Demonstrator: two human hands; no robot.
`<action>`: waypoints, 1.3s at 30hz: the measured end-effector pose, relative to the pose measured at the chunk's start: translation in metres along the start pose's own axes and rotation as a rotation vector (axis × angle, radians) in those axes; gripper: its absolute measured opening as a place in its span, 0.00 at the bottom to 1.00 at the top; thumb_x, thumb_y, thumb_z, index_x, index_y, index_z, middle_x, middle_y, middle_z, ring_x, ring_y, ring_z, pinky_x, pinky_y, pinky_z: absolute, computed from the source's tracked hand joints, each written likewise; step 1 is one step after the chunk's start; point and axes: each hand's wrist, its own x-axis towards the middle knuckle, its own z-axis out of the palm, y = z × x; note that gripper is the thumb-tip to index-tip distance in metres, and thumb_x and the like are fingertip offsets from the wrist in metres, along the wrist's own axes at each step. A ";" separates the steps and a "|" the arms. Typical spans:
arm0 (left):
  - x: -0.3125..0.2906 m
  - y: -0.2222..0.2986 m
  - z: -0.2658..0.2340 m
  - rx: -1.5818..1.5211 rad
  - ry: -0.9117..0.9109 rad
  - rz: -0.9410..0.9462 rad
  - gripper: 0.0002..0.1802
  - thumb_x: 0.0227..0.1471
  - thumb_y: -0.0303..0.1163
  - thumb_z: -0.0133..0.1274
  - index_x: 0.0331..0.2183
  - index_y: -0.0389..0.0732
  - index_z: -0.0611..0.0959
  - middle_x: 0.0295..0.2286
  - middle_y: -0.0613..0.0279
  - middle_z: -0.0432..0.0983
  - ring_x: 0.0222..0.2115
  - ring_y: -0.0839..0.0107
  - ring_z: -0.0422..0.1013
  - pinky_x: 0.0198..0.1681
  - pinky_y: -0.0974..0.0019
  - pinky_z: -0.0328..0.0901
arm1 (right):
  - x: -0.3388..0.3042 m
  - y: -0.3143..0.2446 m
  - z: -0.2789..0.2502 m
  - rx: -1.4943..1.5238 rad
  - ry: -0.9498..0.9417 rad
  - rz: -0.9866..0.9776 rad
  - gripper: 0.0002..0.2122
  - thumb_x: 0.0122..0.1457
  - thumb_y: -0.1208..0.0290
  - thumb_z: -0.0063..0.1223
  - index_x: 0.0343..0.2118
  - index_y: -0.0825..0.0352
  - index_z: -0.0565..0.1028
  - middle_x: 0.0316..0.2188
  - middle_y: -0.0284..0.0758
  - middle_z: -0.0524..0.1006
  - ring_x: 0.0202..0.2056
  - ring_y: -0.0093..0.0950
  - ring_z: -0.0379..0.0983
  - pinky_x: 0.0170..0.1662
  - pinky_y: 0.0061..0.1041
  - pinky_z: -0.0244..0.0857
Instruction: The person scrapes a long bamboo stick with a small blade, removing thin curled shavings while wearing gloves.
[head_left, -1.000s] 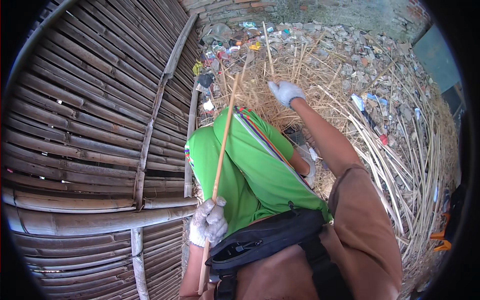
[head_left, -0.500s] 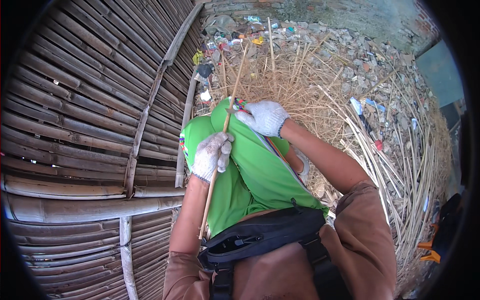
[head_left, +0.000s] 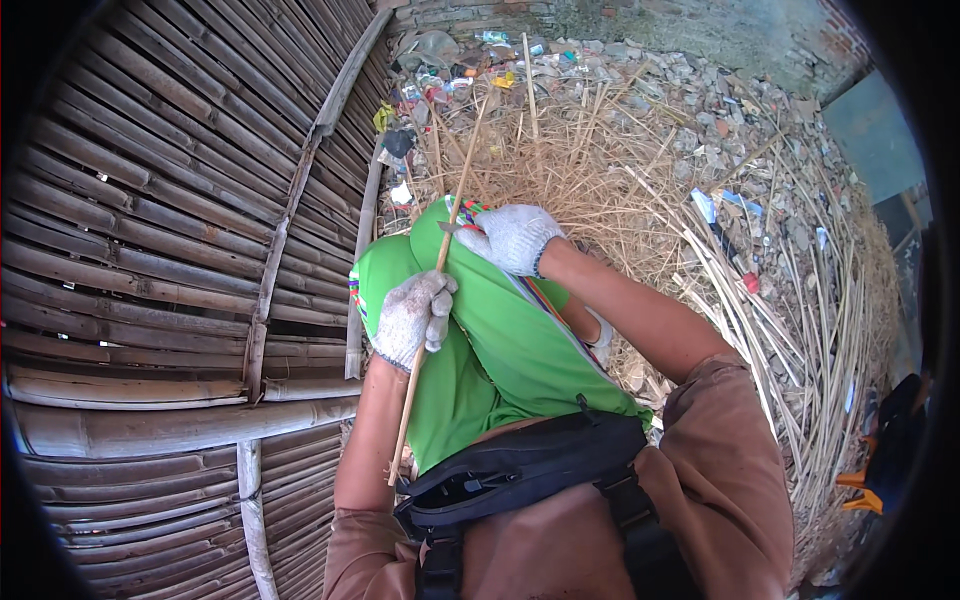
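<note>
My left hand [head_left: 412, 318], in a whitish, dirt-stained knit glove, is closed around a long thin bamboo strip [head_left: 463, 180]. The strip runs slantwise over my green shorts [head_left: 500, 330], from beyond my knees back to beside my waist bag. My right hand [head_left: 522, 238], gloved the same way, is closed beside my knee. From its fingers juts a small dark blade [head_left: 449, 227], apparently a knife, which lies across the strip just beyond my left hand. The knife's handle is mostly hidden in the glove.
To the left stands a bamboo slat wall [head_left: 150, 250]. Pale shavings [head_left: 570, 165] pile up ahead of my knees, with rubble and litter [head_left: 690, 120] behind. Long bamboo strips [head_left: 800, 380] lie at the right. A black waist bag [head_left: 530, 465] sits across my lap.
The view has shifted slightly. The bamboo strip has come a little toward my body with my left hand; the blade stays against it, and both grips look the same.
</note>
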 end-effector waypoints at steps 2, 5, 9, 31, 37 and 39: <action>-0.015 -0.001 -0.007 -0.005 0.005 -0.011 0.15 0.73 0.38 0.51 0.37 0.36 0.82 0.20 0.69 0.72 0.09 0.78 0.61 0.09 0.71 0.55 | 0.002 -0.002 0.004 0.012 0.028 -0.002 0.41 0.72 0.31 0.28 0.42 0.67 0.86 0.39 0.55 0.85 0.42 0.54 0.85 0.49 0.56 0.77; -0.042 -0.001 -0.009 0.007 0.023 -0.051 0.16 0.74 0.39 0.50 0.39 0.36 0.82 0.19 0.70 0.71 0.09 0.79 0.60 0.09 0.71 0.54 | -0.001 -0.002 0.002 0.007 -0.002 0.002 0.41 0.72 0.32 0.28 0.42 0.68 0.86 0.40 0.55 0.85 0.42 0.54 0.85 0.49 0.56 0.77; -0.079 -0.010 -0.015 -0.046 0.030 -0.070 0.16 0.74 0.39 0.50 0.40 0.35 0.81 0.19 0.70 0.70 0.09 0.79 0.60 0.09 0.71 0.54 | -0.002 -0.005 0.002 0.002 0.024 0.026 0.40 0.72 0.33 0.29 0.41 0.66 0.87 0.40 0.55 0.86 0.42 0.53 0.85 0.48 0.55 0.77; -0.239 -0.025 -0.043 -0.242 0.149 -0.202 0.14 0.70 0.36 0.55 0.41 0.33 0.79 0.18 0.67 0.68 0.09 0.77 0.59 0.10 0.73 0.53 | 0.005 -0.005 0.007 0.055 -0.002 0.092 0.35 0.72 0.35 0.33 0.44 0.63 0.85 0.41 0.53 0.85 0.44 0.55 0.84 0.51 0.54 0.76; -0.230 -0.022 -0.043 -0.203 0.160 -0.201 0.16 0.70 0.38 0.55 0.41 0.32 0.79 0.17 0.68 0.67 0.08 0.79 0.58 0.09 0.72 0.52 | 0.009 -0.003 0.010 0.076 0.021 0.108 0.35 0.72 0.35 0.33 0.43 0.63 0.85 0.42 0.54 0.85 0.45 0.55 0.83 0.52 0.54 0.76; -0.226 -0.025 -0.045 -0.225 0.116 -0.193 0.16 0.71 0.37 0.54 0.42 0.31 0.79 0.17 0.68 0.68 0.08 0.77 0.59 0.09 0.72 0.54 | 0.012 -0.007 0.009 0.077 -0.002 0.123 0.35 0.72 0.35 0.33 0.42 0.64 0.85 0.42 0.54 0.85 0.45 0.54 0.83 0.52 0.54 0.76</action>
